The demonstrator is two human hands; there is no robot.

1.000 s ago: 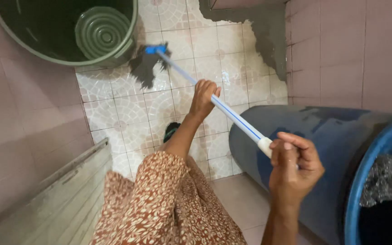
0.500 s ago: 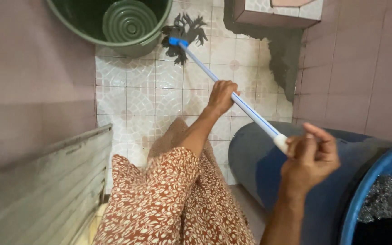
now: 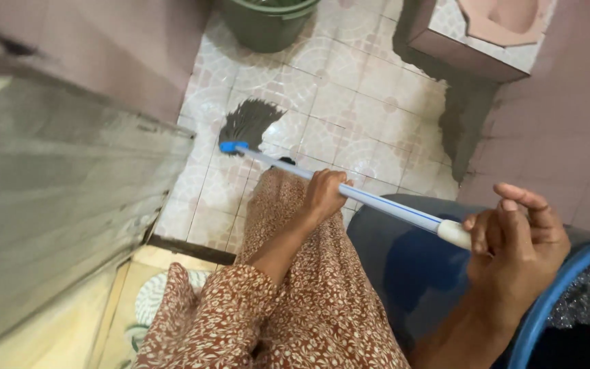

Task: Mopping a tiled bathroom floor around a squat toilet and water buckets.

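**Mop drawn across the wet tiled floor**

Mop (image 3: 247,126) strands are spread flat on the patterned floor (image 3: 349,102), close to the floor's left edge, just beside the grey door (image 3: 49,205). The blue collar sits at the near end of the strands, and the white, blue-striped handle (image 3: 377,201) runs back from it toward the person. The handle is gripped midway by the left hand (image 3: 326,195), fingers wrapped closed around it. Its white end cap is pinched by the right hand (image 3: 513,239), with the upper fingers lifted loosely.

For a clean stroke, the strands are best kept fanned and pressed flat, with the handle held low and steered from the midway grip.

A green bucket (image 3: 268,24) stands at the floor's far edge; its contents are hidden. A blue barrel (image 3: 548,307) stands at the near right, with dark water and a patch of foam seen inside it. A pink squat pan (image 3: 507,20) is set into the raised platform at the far right corner.
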